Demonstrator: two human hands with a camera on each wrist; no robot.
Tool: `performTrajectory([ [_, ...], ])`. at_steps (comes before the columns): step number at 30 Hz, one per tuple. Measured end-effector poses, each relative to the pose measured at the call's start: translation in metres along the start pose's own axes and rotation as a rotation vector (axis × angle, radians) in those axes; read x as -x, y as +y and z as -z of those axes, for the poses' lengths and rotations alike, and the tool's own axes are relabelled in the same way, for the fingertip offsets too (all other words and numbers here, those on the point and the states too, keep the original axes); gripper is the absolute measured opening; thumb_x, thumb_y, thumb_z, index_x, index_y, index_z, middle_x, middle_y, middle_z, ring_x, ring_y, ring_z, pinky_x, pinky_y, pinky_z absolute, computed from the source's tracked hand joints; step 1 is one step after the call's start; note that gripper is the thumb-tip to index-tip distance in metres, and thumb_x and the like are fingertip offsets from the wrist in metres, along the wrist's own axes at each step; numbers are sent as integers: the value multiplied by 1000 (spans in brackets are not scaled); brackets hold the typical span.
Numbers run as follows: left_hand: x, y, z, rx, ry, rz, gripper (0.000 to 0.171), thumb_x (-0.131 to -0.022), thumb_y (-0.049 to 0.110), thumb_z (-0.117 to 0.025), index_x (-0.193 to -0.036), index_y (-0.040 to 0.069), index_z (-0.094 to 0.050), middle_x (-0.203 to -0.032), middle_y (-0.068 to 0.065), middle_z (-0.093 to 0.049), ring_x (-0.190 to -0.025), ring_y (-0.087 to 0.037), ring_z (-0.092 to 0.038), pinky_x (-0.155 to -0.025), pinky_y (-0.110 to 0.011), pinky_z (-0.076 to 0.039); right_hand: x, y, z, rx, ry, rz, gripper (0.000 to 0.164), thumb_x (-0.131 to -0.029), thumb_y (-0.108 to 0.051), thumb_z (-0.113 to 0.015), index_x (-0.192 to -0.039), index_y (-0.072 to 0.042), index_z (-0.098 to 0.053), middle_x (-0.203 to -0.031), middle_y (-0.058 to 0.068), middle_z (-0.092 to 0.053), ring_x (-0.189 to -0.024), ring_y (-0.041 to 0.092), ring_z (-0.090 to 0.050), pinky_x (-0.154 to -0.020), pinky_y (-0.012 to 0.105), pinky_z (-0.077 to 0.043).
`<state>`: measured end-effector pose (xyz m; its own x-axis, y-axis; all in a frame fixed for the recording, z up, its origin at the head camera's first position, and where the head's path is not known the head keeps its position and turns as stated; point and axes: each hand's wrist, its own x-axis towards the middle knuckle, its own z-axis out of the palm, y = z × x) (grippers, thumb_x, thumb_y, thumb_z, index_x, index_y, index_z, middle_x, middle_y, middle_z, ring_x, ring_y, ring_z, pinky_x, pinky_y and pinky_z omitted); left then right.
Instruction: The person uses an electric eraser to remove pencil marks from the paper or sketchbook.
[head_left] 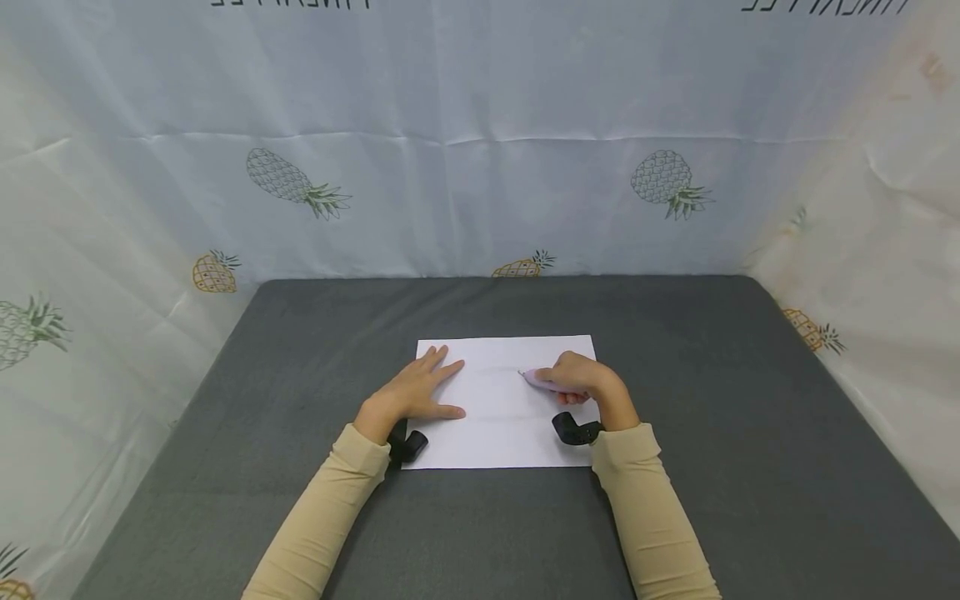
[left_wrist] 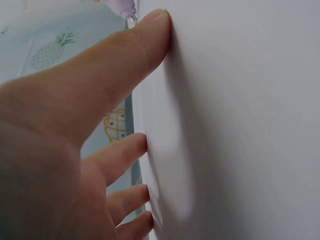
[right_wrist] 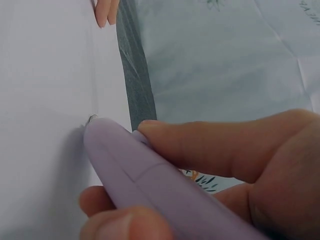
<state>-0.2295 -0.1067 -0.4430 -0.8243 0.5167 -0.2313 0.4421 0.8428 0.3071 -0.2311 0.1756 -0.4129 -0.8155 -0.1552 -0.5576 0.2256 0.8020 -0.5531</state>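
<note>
In our right grip [head_left: 591,377] we hold a lavender tool [right_wrist: 142,172], its thin tip [right_wrist: 92,118] pointing left from that grip, at the white paper [head_left: 491,429] beneath. Our left grip [head_left: 416,390], fingers spread wide, rests on the paper's left part; under both grips lies the grey table [head_left: 487,533].

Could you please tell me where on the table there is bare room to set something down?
The gray table is bare right of the right hand, left of the left hand, and between the white paper and the pineapple curtain. Crowded: the paper, under both hands and the lavender tool.
</note>
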Motion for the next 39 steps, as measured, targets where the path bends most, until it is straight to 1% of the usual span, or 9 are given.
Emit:
performTrajectory([
  [4,0,0,0,1,1,-2,84,-85,51,-66,-152,15,-31,-163,-19,-15,-152,-40,-11,-121,-56,-20,2,-3,-1,-1,3,1,48,-98,-37,-50,-63,-4,-57,-46,-2,-47,-41,7,-36,-43,19,-30],
  [9,-2,1,-1,2,9,-8,84,-84,50,-67,-151,14,-31,-162,-20,-15,-152,-40,-12,-121,-56,-20,-1,-7,-5,0,42,19,47,-98,-37,-49,-64,-5,-56,-47,-2,-48,-41,7,-37,-43,19,-31],
  [13,-2,1,-1,-1,1,2,84,-85,50,-67,-152,14,-31,-163,-19,-14,-152,-40,-11,-122,-56,-20,-3,-9,-8,-2,67,24,47,-97,-38,-50,-65,-4,-56,-48,-2,-48,-42,8,-36,-44,19,-33],
  [16,-2,2,-1,-1,-6,10,85,-85,51,-67,-152,15,-30,-163,-18,-13,-152,-39,-10,-122,-56,-20,-2,-9,-7,9,55,3,48,-97,-39,-50,-64,-5,-57,-48,-1,-48,-43,8,-37,-45,20,-32],
  [21,-2,2,-1,-2,-3,6,85,-84,50,-67,-152,14,-31,-163,-19,-14,-152,-40,-11,-121,-56,-20,5,-8,-1,31,-4,-7,48,-97,-40,-49,-63,-7,-57,-48,-3,-48,-43,6,-38,-46,19,-32],
  [24,-1,2,0,-1,-2,4,84,-85,50,-67,-152,14,-31,-163,-19,-14,-152,-40,-11,-122,-56,-20,5,-5,1,24,-12,-11,45,-97,-40,-50,-67,-7,-58,-49,-3,-49,-43,6,-38,-46,18,-33],
  [28,0,2,1,-3,-2,3,84,-85,51,-67,-152,15,-31,-163,-19,-14,-152,-40,-11,-122,-55,-20,2,-3,-1,14,12,-17,44,-97,-38,-51,-72,-4,-59,-49,-2,-48,-42,7,-38,-44,19,-32],
  [34,1,2,1,-4,-2,3,84,-85,50,-67,-152,14,-31,-163,-20,-15,-152,-40,-11,-122,-55,-20,-1,-8,-6,24,63,6,47,-97,-38,-50,-69,-2,-59,-48,-1,-49,-43,9,-38,-44,19,-33],
  [39,1,3,2,0,-4,5,84,-85,50,-67,-152,14,-30,-163,-19,-14,-152,-40,-11,-122,-56,-20,-1,-9,-7,27,58,15,48,-97,-40,-50,-67,-3,-59,-49,-1,-49,-44,9,-38,-45,20,-33],
])
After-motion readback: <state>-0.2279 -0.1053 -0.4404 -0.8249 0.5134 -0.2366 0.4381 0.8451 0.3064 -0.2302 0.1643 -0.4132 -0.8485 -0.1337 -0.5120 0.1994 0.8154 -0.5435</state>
